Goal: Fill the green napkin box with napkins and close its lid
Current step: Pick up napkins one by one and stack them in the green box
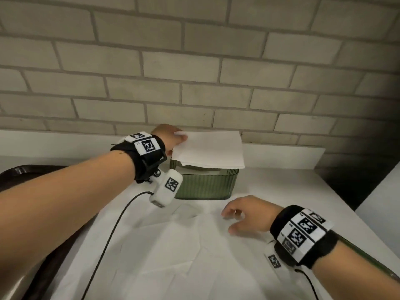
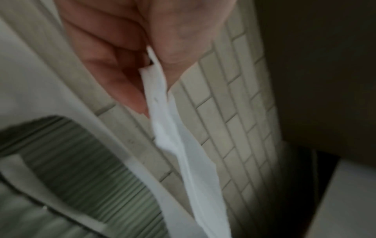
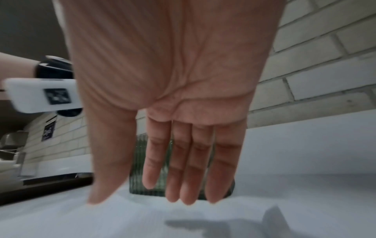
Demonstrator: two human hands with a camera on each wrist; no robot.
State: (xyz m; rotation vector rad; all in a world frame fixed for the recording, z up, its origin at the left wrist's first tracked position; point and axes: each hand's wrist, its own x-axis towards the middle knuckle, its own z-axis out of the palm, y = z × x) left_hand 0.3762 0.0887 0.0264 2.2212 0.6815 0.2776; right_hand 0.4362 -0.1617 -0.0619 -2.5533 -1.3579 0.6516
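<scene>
The green ribbed napkin box (image 1: 205,187) stands open near the back wall, with white napkins showing inside it. My left hand (image 1: 171,137) pinches a folded white napkin (image 1: 210,148) by its left edge and holds it flat just above the box. In the left wrist view the napkin (image 2: 173,128) hangs between thumb and fingers (image 2: 114,70), with the box (image 2: 85,169) below. My right hand (image 1: 244,215) hovers open, palm down, over flat white napkin sheets (image 1: 184,252) in front of the box. The right wrist view shows its straight fingers (image 3: 189,161) before the box (image 3: 138,169). I see no lid.
A brick wall (image 1: 194,72) rises right behind the box. A dark tray or sink rim (image 1: 26,176) lies at the left. A black cable (image 1: 108,239) runs from my left wrist across the sheets. The white counter drops into a dark gap (image 1: 357,180) at the right.
</scene>
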